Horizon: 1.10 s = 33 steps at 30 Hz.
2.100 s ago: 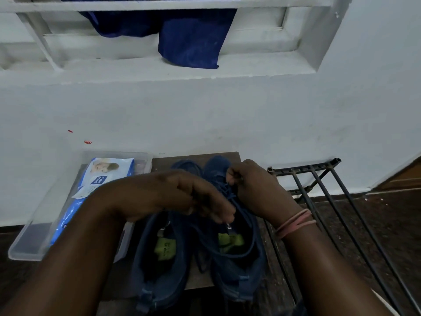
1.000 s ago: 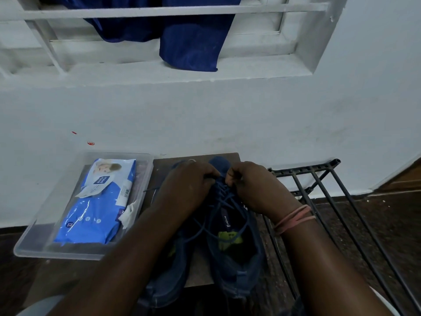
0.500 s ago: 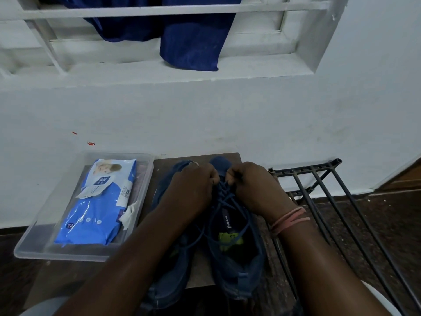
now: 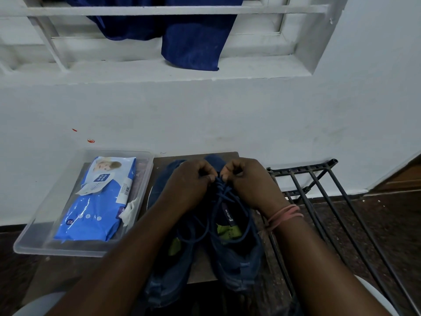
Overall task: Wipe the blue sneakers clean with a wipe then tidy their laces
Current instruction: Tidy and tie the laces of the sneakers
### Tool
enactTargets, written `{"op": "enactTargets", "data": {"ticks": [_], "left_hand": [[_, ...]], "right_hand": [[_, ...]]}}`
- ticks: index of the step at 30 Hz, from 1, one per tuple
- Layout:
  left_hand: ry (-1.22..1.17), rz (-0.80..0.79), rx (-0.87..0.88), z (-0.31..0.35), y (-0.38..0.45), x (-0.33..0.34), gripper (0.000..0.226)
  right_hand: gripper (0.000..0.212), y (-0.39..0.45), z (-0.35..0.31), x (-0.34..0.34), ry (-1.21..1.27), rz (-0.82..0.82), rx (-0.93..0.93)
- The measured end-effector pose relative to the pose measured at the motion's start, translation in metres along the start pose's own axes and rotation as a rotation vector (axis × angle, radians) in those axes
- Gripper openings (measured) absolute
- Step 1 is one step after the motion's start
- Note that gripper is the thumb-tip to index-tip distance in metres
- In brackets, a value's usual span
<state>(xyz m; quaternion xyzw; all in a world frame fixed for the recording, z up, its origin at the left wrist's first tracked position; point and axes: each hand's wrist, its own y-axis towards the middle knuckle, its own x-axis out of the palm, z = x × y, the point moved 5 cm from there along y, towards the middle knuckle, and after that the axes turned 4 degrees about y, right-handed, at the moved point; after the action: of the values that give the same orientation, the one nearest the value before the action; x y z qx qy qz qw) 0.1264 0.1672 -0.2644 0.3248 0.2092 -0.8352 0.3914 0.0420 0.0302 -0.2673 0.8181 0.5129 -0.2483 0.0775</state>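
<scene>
1. Two blue sneakers sit side by side on a small brown board [image 4: 198, 275] by the white wall [image 4: 205, 115], toes toward the wall.
2. The left sneaker [image 4: 169, 277] is partly hidden under the left arm.
3. The right sneaker [image 4: 237, 258] has a tongue tag with small white writing, too blurry to read.
4. The left hand [image 4: 189, 188] and the right hand [image 4: 249, 183] are curled tight, each pinching the blue laces [image 4: 222, 201] over the right sneaker, near its toe end.
5. Loose lace loops hang back over the shoe's opening.
6. The right wrist wears pink bands [image 4: 284, 216].
7. A clear plastic tray [image 4: 34, 245] lies to the left, just beside the board.
8. In it is a blue wipes pack [image 4: 91, 215] that says "mee mee" and "72".
9. A crumpled white wipe [image 4: 131, 210] lies beside the pack.
10. A black metal rack [image 4: 319, 185] stands on the right.
</scene>
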Motion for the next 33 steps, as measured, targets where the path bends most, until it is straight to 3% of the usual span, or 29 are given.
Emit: {"op": "enactTargets", "data": {"ticks": [3, 7, 18, 22, 25, 28, 33], "left_hand": [[0.086, 0.042, -0.023, -0.003, -0.005, -0.006, 0.022], [0.285, 0.068, 0.027, 0.002, -0.014, -0.008, 0.008], [0.316, 0.082, 0.151, 0.008, -0.015, -0.003, 0.012], [0.175, -0.007, 0.066, 0.006, -0.013, 0.001, 0.012], [-0.005, -0.019, -0.004, 0.002, -0.011, 0.001, 0.012], [0.035, 0.022, 0.005, 0.002, -0.009, -0.002, 0.007], [0.076, 0.027, -0.045, -0.01, -0.006, -0.004, 0.011]], "right_hand": [[0.018, 0.0, 0.005, -0.015, -0.041, 0.006, 0.044], [0.012, -0.002, 0.012, -0.025, -0.108, -0.066, 0.064], [0.023, -0.003, -0.002, -0.004, -0.288, -0.115, -0.063], [0.027, -0.004, -0.003, -0.006, -0.127, -0.112, -0.029], [0.018, -0.006, 0.001, -0.009, 0.046, -0.075, 0.038], [0.019, -0.002, 0.003, -0.014, 0.028, -0.017, 0.055], [0.011, -0.002, 0.011, -0.017, 0.009, -0.066, 0.158]]}}
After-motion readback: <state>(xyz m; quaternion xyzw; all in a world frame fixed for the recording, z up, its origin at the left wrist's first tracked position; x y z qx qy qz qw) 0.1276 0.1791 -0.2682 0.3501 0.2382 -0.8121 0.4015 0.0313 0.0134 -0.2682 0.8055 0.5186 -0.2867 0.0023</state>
